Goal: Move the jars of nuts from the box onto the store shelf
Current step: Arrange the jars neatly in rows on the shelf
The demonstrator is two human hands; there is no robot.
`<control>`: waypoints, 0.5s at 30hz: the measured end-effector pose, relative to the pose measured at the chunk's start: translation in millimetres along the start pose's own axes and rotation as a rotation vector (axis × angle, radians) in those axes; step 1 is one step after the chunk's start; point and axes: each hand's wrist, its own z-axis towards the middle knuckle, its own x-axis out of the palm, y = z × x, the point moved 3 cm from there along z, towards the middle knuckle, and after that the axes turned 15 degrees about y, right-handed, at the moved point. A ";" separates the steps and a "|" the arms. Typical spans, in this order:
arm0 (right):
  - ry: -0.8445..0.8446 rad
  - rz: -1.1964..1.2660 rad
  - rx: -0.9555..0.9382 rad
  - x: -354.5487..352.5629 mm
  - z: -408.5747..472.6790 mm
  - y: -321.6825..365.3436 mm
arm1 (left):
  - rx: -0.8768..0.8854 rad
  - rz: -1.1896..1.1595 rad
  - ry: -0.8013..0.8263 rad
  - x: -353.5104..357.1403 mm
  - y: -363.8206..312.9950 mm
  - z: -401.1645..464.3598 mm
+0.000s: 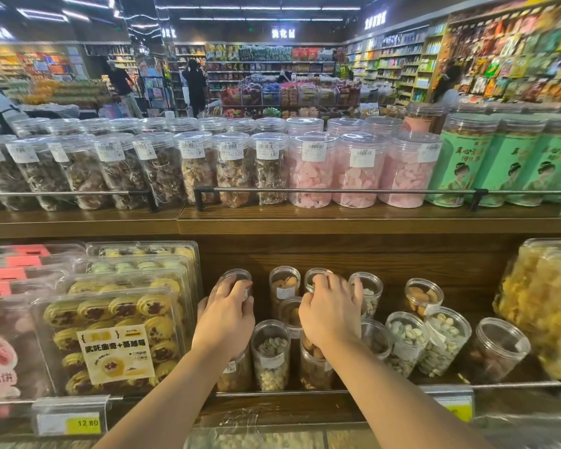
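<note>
Several clear jars of nuts stand on the lower wooden shelf (386,254). My left hand (228,314) grips a clear jar (238,276) at the back left of the group, fingers curled over its lid. My right hand (331,311) grips another clear jar (314,276) at the back, fingers over its lid. Between them stands a jar of nuts (284,286). In front stands a jar of pistachios (270,353). More pistachio jars (405,341) stand to the right. The box is not in view.
Trays of cookies (110,338) fill the shelf's left side; a tub of yellow snacks (544,306) stands at the right. A metal rail (305,392) runs along the shelf front. The upper shelf holds tall jars (310,170) behind a rail. People stand in far aisles.
</note>
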 end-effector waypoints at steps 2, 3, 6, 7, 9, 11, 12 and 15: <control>0.029 -0.033 -0.008 0.7 -0.9 1.6 | -0.002 0.003 0.000 0.8 -0.4 0.7; 0.036 -0.038 -0.001 1.0 -1.4 1.9 | -0.004 0.004 0.001 1.1 -0.6 1.2; 0.014 -0.015 0.031 0.4 -1.3 2.3 | -0.010 0.003 0.002 1.5 -0.4 1.2; 0.007 -0.010 0.032 0.6 -0.9 2.7 | -0.009 0.003 0.002 1.2 -0.3 1.0; 0.024 -0.018 0.026 1.2 0.3 3.1 | -0.010 -0.002 0.004 0.9 -0.1 0.2; 0.056 -0.040 0.028 2.3 1.4 2.2 | -0.012 -0.003 0.005 0.9 -0.9 0.0; 0.071 -0.050 0.032 2.9 1.2 1.7 | -0.012 -0.003 0.006 0.7 -1.5 0.1; 0.075 -0.053 0.037 4.6 0.9 1.8 | -0.012 -0.003 0.009 0.2 -1.7 0.2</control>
